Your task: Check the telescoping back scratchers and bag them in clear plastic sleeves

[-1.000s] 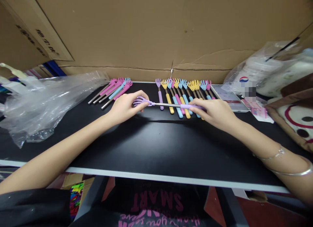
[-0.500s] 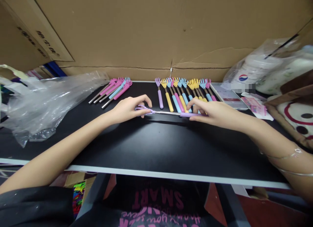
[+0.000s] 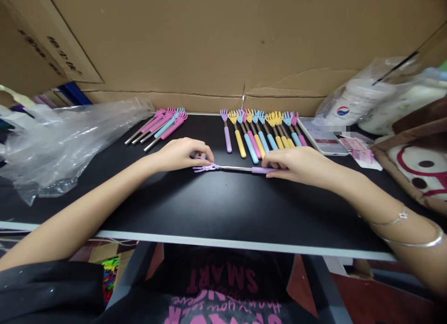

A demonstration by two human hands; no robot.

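Lilac plastic back scratcher with a telescopic metal rod [image 3: 232,168] lies almost flat on the black table top [image 3: 223,207], stretched between the two hands. Left hand [image 3: 181,154] pinches its small claw-shaped head with the fingertips, and right hand [image 3: 296,165] is closed around the lilac handle at the other end. A short piece of bare metal rod shows between head and handle, so the rod looks only partly pulled out; whether it is being pushed in or drawn out I cannot tell.

Just behind the right hand, a tidy row of short scratchers with yellow, blue, pink and lilac handles [image 3: 261,131] stands side by side, all with claws pointing to the cardboard wall [image 3: 223,44]. These look already collapsed and sorted. Behind the left hand, a smaller loose bundle of pink and blue scratchers with long bare rods [image 3: 159,127] lies at an angle; my judgement is that these are not yet handled, so most of the work is done and a few pieces are left.

Further left of the left hand is a crumpled clear plastic bag [image 3: 59,142]. To the right of the right hand lie a flat phone-like device [image 3: 323,138] and white bagged containers [image 3: 363,103].
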